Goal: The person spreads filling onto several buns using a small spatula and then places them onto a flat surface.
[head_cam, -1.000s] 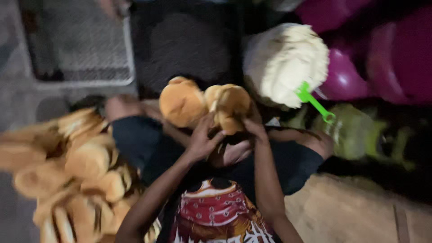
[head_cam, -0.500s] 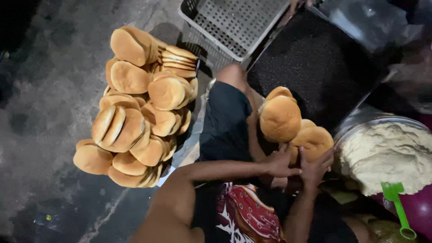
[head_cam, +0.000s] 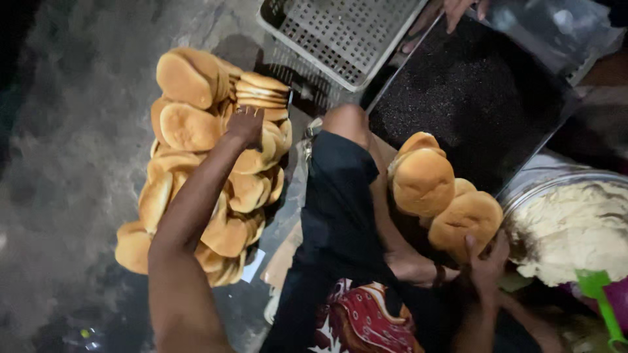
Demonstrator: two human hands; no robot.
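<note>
Two hands at work, seen from above, person seated on the floor. Left hand [head_cam: 245, 124] is stretched out to about 10 o'clock, resting on top of the big heap of buns [head_cam: 203, 163]; fingers look curled onto a bun near the flat stacked ones, but whether they are clamped or just touching, cannot tell. Right hand [head_cam: 485, 261] sits at about 4 o'clock, fingers spread up against the underside of a small bun stack [head_cam: 445, 196], propping it rather than gripping around it. That stack is three or four buns, leaning over the person's leg [head_cam: 340, 196].

At 1 o'clock, a dark tray [head_cam: 484, 98] with a dark grainy layer. At 12 o'clock, a perforated metal tray [head_cam: 340, 33]. Another person's fingers [head_cam: 458, 10] touch the dark tray's far edge. At 3 o'clock, a metal bowl of pale dough or filling [head_cam: 575, 222], with a green scoop [head_cam: 598, 294] at its near edge.

Progress, as a judgement: most buns are in the heap on the left, only a few remain by the right hand, so the handling looks mostly done. No buns lie on either tray.
</note>
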